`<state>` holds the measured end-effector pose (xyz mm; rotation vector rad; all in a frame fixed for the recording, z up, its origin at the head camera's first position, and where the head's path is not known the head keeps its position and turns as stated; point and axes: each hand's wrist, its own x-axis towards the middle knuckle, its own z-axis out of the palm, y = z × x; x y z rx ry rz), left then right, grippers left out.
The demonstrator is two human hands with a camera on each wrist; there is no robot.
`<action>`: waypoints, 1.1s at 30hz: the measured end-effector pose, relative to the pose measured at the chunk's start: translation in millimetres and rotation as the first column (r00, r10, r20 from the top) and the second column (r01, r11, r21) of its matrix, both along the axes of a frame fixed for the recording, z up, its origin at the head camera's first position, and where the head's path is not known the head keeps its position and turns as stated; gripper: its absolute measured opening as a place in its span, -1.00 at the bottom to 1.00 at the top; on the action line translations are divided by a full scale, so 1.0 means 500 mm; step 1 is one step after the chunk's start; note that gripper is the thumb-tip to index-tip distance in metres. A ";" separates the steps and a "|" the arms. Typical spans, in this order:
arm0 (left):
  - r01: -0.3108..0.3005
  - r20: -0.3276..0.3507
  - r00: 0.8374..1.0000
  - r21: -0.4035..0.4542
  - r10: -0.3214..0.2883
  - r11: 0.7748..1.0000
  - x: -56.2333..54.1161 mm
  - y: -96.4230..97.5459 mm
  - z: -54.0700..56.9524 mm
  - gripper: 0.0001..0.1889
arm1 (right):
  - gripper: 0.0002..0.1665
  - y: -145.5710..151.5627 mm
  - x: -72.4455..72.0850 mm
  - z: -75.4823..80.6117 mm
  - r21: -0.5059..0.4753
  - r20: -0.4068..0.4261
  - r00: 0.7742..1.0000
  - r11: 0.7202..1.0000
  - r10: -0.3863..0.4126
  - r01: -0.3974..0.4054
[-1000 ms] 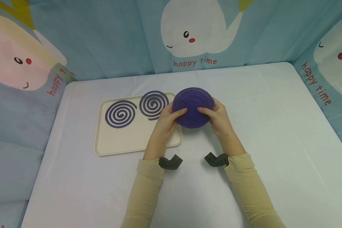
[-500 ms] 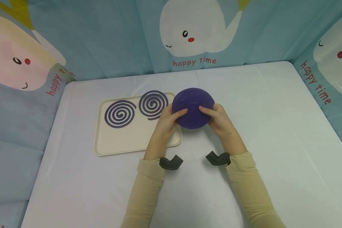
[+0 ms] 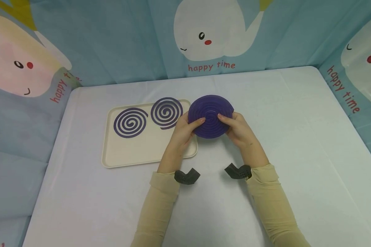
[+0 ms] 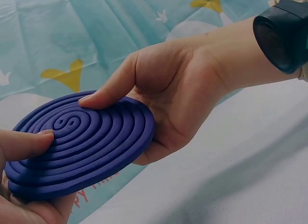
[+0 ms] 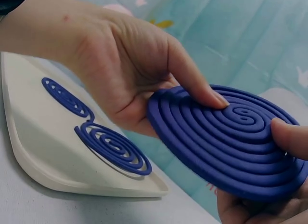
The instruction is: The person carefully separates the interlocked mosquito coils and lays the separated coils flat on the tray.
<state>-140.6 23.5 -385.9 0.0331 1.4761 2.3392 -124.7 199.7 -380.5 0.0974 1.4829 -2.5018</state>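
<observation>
Raised over the table is a round disc of two nested purple-blue mosquito coils [image 3: 211, 128], its twin centre curls showing in the left wrist view. My left hand [image 3: 181, 131] pinches it from the left, thumb on top and fingers underneath. From the right, my right hand [image 3: 242, 132] grips it the same way. The thumbs lie close to the centre on either side of it. On a cream tray [image 3: 133, 152] at the left, two single coils lie with open gaps between their turns: one at the left [image 3: 131, 124], another at the right [image 3: 166, 112], overlapping the back rim.
A white cloth [image 3: 296, 144] covers the table. Behind and beside it hangs a blue curtain [image 3: 126, 41] with whale prints. The tray's right end lies partly behind my left forearm [image 3: 170, 157]. Dark camera mounts sit on both wrists.
The nested coils and both hands have shifted slightly right. Pale gaps between the rings have mostly closed, and a coil end now sticks out at the right rim. My right thumb has moved slightly right.
</observation>
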 end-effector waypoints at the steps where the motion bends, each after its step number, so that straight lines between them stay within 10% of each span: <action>1: -0.001 0.002 1.000 0.001 0.001 1.000 0.000 0.001 0.000 -0.43 | -0.63 0.000 0.000 0.000 0.001 0.001 1.000 1.000 0.002 -0.002; 33: 0.058 -0.007 0.998 0.025 -0.057 0.998 0.000 -0.007 0.007 -0.38 | -0.64 0.011 0.006 -0.002 -0.030 0.003 0.989 0.988 0.150 -0.150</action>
